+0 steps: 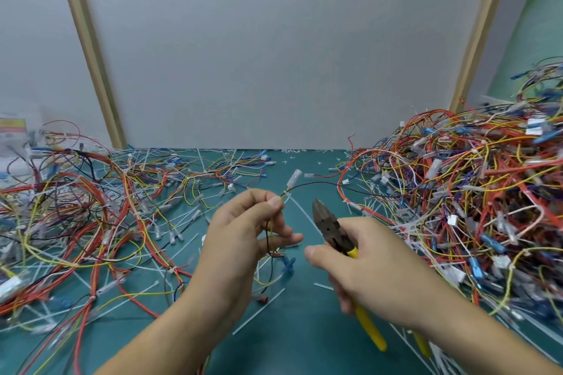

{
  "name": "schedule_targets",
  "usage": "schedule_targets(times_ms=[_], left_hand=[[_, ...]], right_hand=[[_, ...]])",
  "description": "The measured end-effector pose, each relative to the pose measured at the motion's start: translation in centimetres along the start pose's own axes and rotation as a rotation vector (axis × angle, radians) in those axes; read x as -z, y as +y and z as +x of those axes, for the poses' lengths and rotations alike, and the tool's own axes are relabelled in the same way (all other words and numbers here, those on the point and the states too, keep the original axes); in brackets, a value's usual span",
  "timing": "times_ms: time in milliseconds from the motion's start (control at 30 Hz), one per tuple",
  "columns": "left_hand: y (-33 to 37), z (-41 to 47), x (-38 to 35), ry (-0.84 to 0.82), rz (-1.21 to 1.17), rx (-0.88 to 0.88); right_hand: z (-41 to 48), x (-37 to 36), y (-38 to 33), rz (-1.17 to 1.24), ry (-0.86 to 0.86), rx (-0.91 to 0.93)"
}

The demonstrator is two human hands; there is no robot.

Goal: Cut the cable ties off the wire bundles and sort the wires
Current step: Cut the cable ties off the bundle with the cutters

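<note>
- My left hand [243, 231] pinches a thin yellow-and-black wire bundle [275, 222].
- My right hand [365, 268] grips yellow-handled steel cutters [330, 228].
- Next, I judge: find its tie, snip.

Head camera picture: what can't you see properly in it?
- Cutters: the right hand covers most of the yellow handles.
- Thin wires in the left hand: any cable tie on them is too small to spot.
- Right wire pile: cut off by the right edge and blurred.
- Left wire pile: cut off by the left edge.
</note>
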State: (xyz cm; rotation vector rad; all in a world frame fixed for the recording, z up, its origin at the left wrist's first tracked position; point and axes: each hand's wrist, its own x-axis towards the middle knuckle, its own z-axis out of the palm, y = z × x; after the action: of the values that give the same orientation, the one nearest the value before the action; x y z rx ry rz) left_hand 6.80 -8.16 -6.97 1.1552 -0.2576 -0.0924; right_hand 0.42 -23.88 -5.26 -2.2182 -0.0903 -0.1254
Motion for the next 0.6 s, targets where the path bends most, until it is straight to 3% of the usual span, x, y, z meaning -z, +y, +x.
schedule_targets(times_ms=[167, 333, 400, 500, 600], left_hand=[[-0.1, 0.3, 0.5, 0.076, 0.207, -0.128], [0.1, 0.6, 1.4, 0.124, 0.945, -0.484], [0.5, 0.9, 2.0, 0.181, 1.108, -0.631], [1.0, 1.4, 2.9, 0.215, 1.059, -0.646], [0.7, 1.6, 2.9, 0.242, 0.968, -0.503]], right_hand=[[0.2, 0.4, -0.4, 0.483, -0.054, -0.157], [0.6, 0.1, 0.6, 0.575, 0.088, -0.096], [0.8, -0.2, 0.7, 0.590, 0.127, -0.064], [0.9, -0.5, 0.9, 0.607, 0.140, -0.020], [0.7, -0.5, 0.9, 0.600, 0.135, 0.000]])
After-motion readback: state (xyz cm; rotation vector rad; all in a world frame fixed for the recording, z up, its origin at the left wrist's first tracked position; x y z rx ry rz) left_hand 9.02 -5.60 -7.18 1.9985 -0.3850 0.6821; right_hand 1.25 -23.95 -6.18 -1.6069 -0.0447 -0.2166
